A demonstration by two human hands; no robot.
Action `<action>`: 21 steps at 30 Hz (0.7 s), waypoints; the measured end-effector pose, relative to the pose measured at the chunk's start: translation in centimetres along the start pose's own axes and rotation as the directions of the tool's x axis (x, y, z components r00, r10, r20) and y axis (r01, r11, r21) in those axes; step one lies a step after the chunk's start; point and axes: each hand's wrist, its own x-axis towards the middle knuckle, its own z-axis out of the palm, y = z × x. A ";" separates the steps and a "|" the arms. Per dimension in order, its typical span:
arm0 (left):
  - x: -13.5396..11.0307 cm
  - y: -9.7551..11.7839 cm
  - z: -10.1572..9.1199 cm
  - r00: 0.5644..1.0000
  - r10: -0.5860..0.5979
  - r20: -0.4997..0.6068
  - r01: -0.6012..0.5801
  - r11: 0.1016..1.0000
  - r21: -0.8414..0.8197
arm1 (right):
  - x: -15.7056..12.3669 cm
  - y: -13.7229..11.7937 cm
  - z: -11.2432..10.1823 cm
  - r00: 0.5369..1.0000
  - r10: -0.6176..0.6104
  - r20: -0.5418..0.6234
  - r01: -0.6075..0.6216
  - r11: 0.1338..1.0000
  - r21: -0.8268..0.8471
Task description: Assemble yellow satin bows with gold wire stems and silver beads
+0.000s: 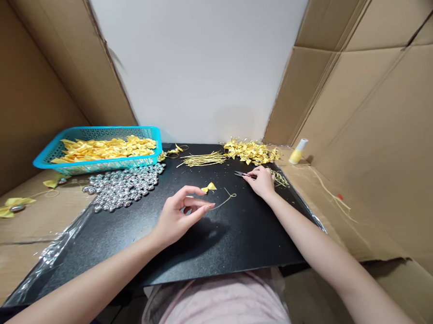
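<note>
My left hand (pixel 182 209) pinches a thin gold cord (pixel 224 200) between thumb and fingertip, above the black board. The cord's far end curls into a small loop. A yellow ribbon bow (pixel 209 187) shows just beyond my raised index finger; whether the finger touches it I cannot tell. Over at the right, my right hand (pixel 261 180) is closed around a pair of small scissors (pixel 241 174), blades pointing left, low over the board. Cut cord pieces (pixel 280 179) lie beside that hand, partly hidden by it.
A turquoise basket (pixel 104 164) of yellow bows stands back left, behind many silver beads (pixel 125 186). Gold cords (pixel 204 159) and a heap of beaded bows (pixel 250 151) lie along the black board's (pixel 192 260) back. A yellow-and-white bottle (pixel 298 152) stands right, near cardboard walls (pixel 376 100).
</note>
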 end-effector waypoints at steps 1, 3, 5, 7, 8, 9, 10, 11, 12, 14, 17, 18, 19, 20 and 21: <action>0.0 0.0 0.0 1.000 0.007 0.001 -0.007 1.000 0.006 | -0.1 -0.1 0.0 1.000 0.000 -0.001 0.000 1.000 -0.005; 0.0 -0.1 0.0 1.000 0.021 0.005 -0.021 1.000 0.019 | -0.3 -0.5 -0.1 1.000 -0.018 -0.008 0.018 1.000 -0.006; 0.0 -0.2 0.0 0.999 0.031 0.006 -0.031 0.999 0.028 | -0.7 -1.0 -0.3 0.997 -0.075 -0.002 0.075 0.997 0.021; 0.0 -0.3 -0.1 0.999 0.040 0.010 -0.040 0.999 0.034 | -1.3 -1.8 -0.4 0.990 -0.140 0.033 0.138 0.988 0.065; 0.0 -0.3 -0.1 0.999 0.047 0.016 -0.048 0.998 0.035 | -1.6 -2.3 -0.5 0.985 -0.164 0.061 0.158 0.984 0.085; 0.0 -0.3 -0.1 0.998 0.058 0.030 -0.059 0.997 0.039 | -2.0 -2.8 -0.5 0.979 -0.179 0.092 0.170 0.980 0.098; -0.1 -0.3 -0.2 0.996 0.073 0.052 -0.075 0.996 0.049 | -2.4 -3.2 -0.5 0.974 -0.189 0.121 0.177 0.979 0.102; -0.1 -0.3 -0.3 0.993 0.090 0.081 -0.096 0.993 0.065 | -2.8 -3.7 -0.5 0.969 -0.196 0.148 0.183 0.978 0.098; -0.1 -0.2 -0.3 0.987 0.111 0.117 -0.121 0.989 0.085 | -3.1 -4.1 -0.5 0.964 -0.201 0.172 0.188 0.978 0.089; -0.3 -0.1 -0.4 0.964 0.153 0.219 -0.181 0.976 0.116 | -3.5 -4.9 -0.4 0.956 -0.210 0.207 0.202 0.978 0.059; -0.8 0.3 -0.2 0.862 0.176 0.475 -0.238 0.969 0.072 | -3.8 -5.7 -0.3 0.946 -0.213 0.245 0.217 0.976 0.013; -1.0 0.4 0.0 0.802 0.168 0.573 -0.233 0.972 0.041 | -3.9 -6.0 -0.3 0.943 -0.213 0.254 0.221 0.975 -0.003; -1.3 0.6 0.2 0.735 0.158 0.660 -0.220 0.975 0.012 | -3.9 -6.2 -0.3 0.942 -0.212 0.262 0.224 0.974 -0.017; -1.6 0.8 0.4 0.668 0.149 0.729 -0.205 0.979 -0.012 | -3.8 -6.4 -0.4 0.941 -0.208 0.268 0.224 0.974 -0.030; -1.8 1.1 0.7 0.612 0.145 0.778 -0.195 0.980 -0.030 | -3.8 -6.5 -0.4 0.940 -0.202 0.275 0.222 0.974 -0.041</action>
